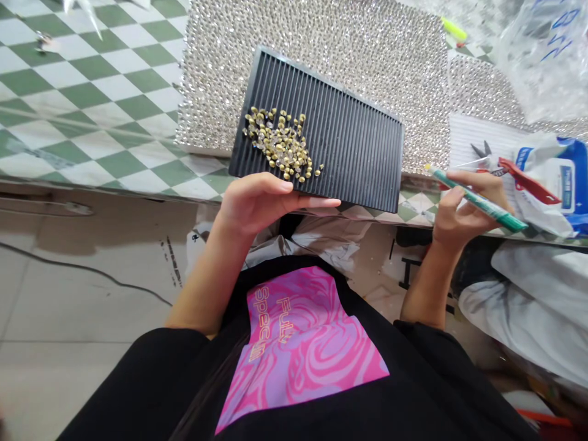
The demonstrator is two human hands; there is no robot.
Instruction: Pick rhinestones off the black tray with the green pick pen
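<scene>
My left hand [257,199] grips the near edge of a black ridged tray [353,144], thumb on top and fingers along its front edge. On the tray's left half lies a loose heap of gold-backed rhinestones [282,147], some showing clear faces. The tray is tilted over a panel covered in silvery rhinestones [220,79]. Off to the right, my right hand [463,208] is closed around a green pen-like stick [491,208] with a yellowish tip. That tip points up and left, apart from the tray, near the panel's lower right corner.
Red-handled pliers [528,180] and a blue-and-white packet [558,177] lie right of my right hand. A clear plastic bag [546,67] and a yellow-green object [454,29] are farther back. A green-and-white checked cloth [101,92] covers the table. A cable [92,264] runs across the floor.
</scene>
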